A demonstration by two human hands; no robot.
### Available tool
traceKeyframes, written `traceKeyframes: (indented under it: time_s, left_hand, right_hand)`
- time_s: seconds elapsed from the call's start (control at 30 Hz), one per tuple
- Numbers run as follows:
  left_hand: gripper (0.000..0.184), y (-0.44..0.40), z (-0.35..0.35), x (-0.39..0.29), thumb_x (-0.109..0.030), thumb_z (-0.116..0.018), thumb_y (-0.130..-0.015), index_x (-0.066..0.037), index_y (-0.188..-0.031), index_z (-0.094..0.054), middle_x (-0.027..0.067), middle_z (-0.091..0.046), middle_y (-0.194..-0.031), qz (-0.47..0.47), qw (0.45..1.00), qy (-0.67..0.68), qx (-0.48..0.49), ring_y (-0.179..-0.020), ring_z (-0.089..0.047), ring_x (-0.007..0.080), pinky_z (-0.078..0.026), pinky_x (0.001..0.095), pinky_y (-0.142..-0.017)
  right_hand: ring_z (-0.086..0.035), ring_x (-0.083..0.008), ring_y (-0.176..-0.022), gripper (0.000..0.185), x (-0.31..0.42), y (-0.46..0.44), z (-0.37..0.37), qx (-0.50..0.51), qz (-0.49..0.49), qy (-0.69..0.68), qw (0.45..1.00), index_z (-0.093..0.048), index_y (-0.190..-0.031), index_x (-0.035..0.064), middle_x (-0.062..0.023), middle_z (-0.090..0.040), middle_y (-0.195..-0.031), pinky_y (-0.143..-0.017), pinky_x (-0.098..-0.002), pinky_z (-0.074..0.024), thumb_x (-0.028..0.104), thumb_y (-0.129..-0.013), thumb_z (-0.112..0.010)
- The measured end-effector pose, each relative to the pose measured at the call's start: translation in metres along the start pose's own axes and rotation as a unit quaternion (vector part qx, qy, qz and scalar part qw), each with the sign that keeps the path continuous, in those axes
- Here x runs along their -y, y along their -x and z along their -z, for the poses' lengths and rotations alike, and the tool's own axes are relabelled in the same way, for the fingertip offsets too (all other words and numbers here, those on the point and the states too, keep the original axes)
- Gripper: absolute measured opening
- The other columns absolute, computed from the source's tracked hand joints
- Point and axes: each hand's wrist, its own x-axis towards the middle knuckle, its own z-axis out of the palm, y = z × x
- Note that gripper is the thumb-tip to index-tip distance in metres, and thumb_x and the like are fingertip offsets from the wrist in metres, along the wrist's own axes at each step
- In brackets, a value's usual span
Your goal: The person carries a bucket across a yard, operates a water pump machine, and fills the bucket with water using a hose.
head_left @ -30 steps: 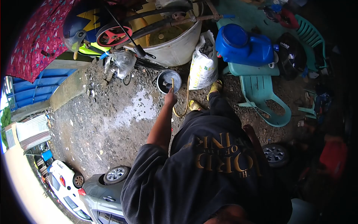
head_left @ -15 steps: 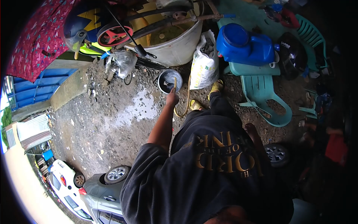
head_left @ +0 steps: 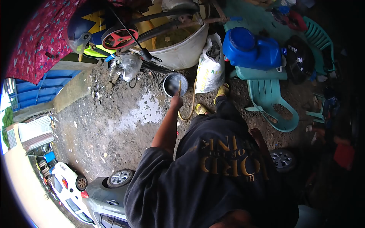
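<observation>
My left hand [head_left: 176, 102] is closed around a yellowish hose [head_left: 180, 91], whose end points into a round grey bucket [head_left: 164, 86] on the wet ground. From the hand the hose loops down and back up beside my yellow slipper [head_left: 200, 109]. Inside the bucket it looks grey and blurred, so I cannot make out the contents. Just right of the hose stands a white sack [head_left: 208, 78] with dark lumps at its mouth. My right hand [head_left: 256, 133] hangs by my right side, partly hidden by my dark shirt; its fingers look curled and no object shows in them.
Ahead is a large white tub [head_left: 178, 60] of murky water, with a red-wheeled machine over it. A blue jug [head_left: 251, 49] rests on a green table [head_left: 262, 74], beside a green plastic chair [head_left: 268, 102]. A puddle [head_left: 144, 110] and parked cars [head_left: 106, 197] lie to the left.
The whole view has shifted slightly right and down. My left hand still has the hose at the bucket, whose inside now looks greyer and more blurred.
</observation>
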Motion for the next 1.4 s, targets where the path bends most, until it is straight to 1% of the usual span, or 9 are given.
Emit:
traceKeyframes:
  time_s: [0.13, 0.2, 0.27, 0.37, 0.57, 0.7, 0.87, 1.07, 1.4]
  left_hand:
    - [0.052, -0.002, 0.000, 0.002, -0.012, -0.044, -0.079, 0.000, -0.129, -0.039, 0.0282, -0.061, -0.092, -0.034, 0.999, -0.006, -0.013, -0.085, -0.061, 0.0405, -0.049, 0.0450, -0.076]
    - [0.051, 0.001, 0.003, -0.001, -0.012, -0.045, -0.079, 0.002, -0.128, -0.039, 0.0284, -0.061, -0.089, -0.054, 0.998, -0.013, -0.028, -0.084, -0.061, 0.0405, -0.049, 0.0450, -0.075]
    - [0.051, -0.002, 0.001, 0.003, -0.012, -0.045, -0.079, 0.002, -0.128, -0.039, 0.0282, -0.061, -0.088, -0.051, 0.998, 0.000, -0.039, -0.084, -0.062, 0.0404, -0.049, 0.0451, -0.075]
    - [0.052, -0.003, 0.002, 0.003, -0.012, -0.045, -0.079, 0.001, -0.128, -0.038, 0.0282, -0.061, -0.089, -0.051, 0.998, -0.014, -0.038, -0.084, -0.061, 0.0404, -0.049, 0.0450, -0.076]
    - [0.052, -0.001, 0.005, 0.001, -0.012, -0.045, -0.079, -0.003, -0.129, -0.039, 0.0280, -0.061, -0.091, -0.030, 0.999, -0.017, -0.034, -0.086, -0.061, 0.0406, -0.049, 0.0456, -0.076]
    - [0.052, -0.005, 0.000, 0.010, -0.012, -0.045, -0.079, -0.006, -0.130, -0.039, 0.0277, -0.061, -0.091, -0.038, 0.998, -0.005, -0.046, -0.087, -0.060, 0.0413, -0.048, 0.0466, -0.077]
    - [0.054, -0.004, 0.002, 0.011, -0.011, -0.046, -0.077, -0.007, -0.131, -0.037, 0.0271, -0.061, -0.090, -0.036, 0.998, -0.035, -0.040, -0.086, -0.059, 0.0422, -0.047, 0.0477, -0.077]
    - [0.055, -0.012, -0.003, 0.024, -0.011, -0.044, -0.078, -0.007, -0.132, -0.035, 0.0269, -0.061, -0.092, -0.063, 0.997, -0.031, -0.031, -0.086, -0.059, 0.0422, -0.047, 0.0478, -0.076]
    - [0.053, -0.002, 0.004, 0.016, -0.012, -0.044, -0.080, -0.009, -0.132, -0.035, 0.0270, -0.061, -0.094, -0.050, 0.998, -0.038, -0.029, -0.089, -0.059, 0.0421, -0.047, 0.0474, -0.078]
  right_hand:
    - [-0.060, -0.0240, -0.081, 0.019, -0.047, -0.022, -0.009, -0.022, 0.141, 0.067, 0.987, -0.053, -0.103, 0.0009, -0.0135, -0.055, -0.098, -0.066, -0.0341, -0.0502, 0.013, -0.090, -0.046]
    - [-0.061, -0.0239, -0.079, 0.019, -0.056, -0.027, -0.011, -0.014, 0.110, -0.010, 0.994, -0.053, -0.103, 0.0004, -0.0136, -0.055, -0.098, -0.066, -0.0336, -0.0504, 0.012, -0.090, -0.046]
    - [-0.060, -0.0240, -0.078, 0.019, -0.037, -0.022, -0.007, 0.013, -0.033, -0.188, 0.982, -0.052, -0.104, -0.0003, -0.0137, -0.054, -0.100, -0.066, -0.0335, -0.0510, 0.011, -0.090, -0.046]
    - [-0.060, -0.0239, -0.083, 0.019, -0.005, -0.006, 0.000, 0.003, -0.051, -0.107, 0.993, -0.052, -0.105, -0.0007, -0.0136, -0.053, -0.102, -0.069, -0.0342, -0.0516, 0.010, -0.091, -0.045]
    - [-0.059, -0.0227, -0.086, 0.019, -0.004, -0.006, -0.003, -0.024, -0.014, -0.135, 0.990, -0.052, -0.105, 0.0003, -0.0125, -0.054, -0.103, -0.074, -0.0339, -0.0504, 0.012, -0.093, -0.043]
    - [-0.059, -0.0227, -0.087, 0.020, -0.018, -0.011, -0.006, 0.000, 0.042, 0.019, 0.999, -0.052, -0.106, 0.0005, -0.0122, -0.053, -0.103, -0.077, -0.0336, -0.0501, 0.012, -0.093, -0.042]
    - [-0.060, -0.0224, -0.086, 0.020, -0.003, -0.002, -0.006, -0.023, 0.063, 0.026, 0.997, -0.052, -0.106, 0.0009, -0.0124, -0.055, -0.100, -0.075, -0.0334, -0.0505, 0.012, -0.093, -0.042]
    - [-0.061, -0.0229, -0.087, 0.020, 0.017, 0.006, -0.006, -0.021, -0.024, -0.024, 0.999, -0.053, -0.106, 0.0006, -0.0131, -0.056, -0.102, -0.075, -0.0330, -0.0512, 0.010, -0.092, -0.042]
    - [-0.062, -0.0242, -0.088, 0.019, -0.017, -0.006, -0.015, 0.002, 0.066, 0.071, 0.995, -0.053, -0.107, 0.0002, -0.0139, -0.054, -0.106, -0.074, -0.0329, -0.0528, 0.008, -0.092, -0.044]
